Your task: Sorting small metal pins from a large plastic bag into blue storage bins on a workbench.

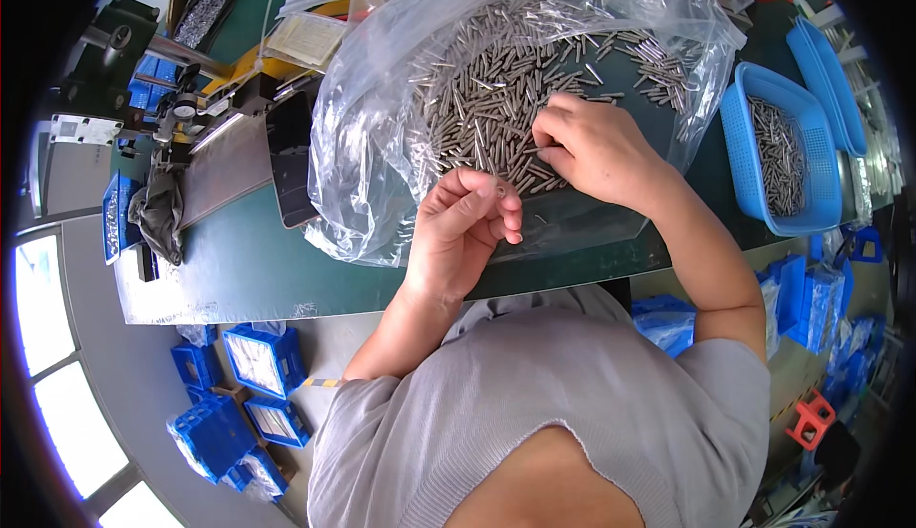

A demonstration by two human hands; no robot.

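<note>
Many small grey metal pins (491, 75) lie heaped on a large clear plastic bag (358, 180), opened out over the green table. At the near edge of the heap, my left hand (463, 227) is closed, thumb against index finger, with the end of a metal pin (500, 190) showing at the fingertips. My right hand (601, 149) reaches over the heap's right side. Its thumb and fingers are curled together among the pins, and whatever they grip is hidden.
A blue basket (739, 161) of similar pins stands at the right, beside another blue basket (844, 89). On the left are a black tray (291, 161) and a metal machine fixture (181, 113). Blue crates (215, 433) and a red stool (813, 420) are on the floor.
</note>
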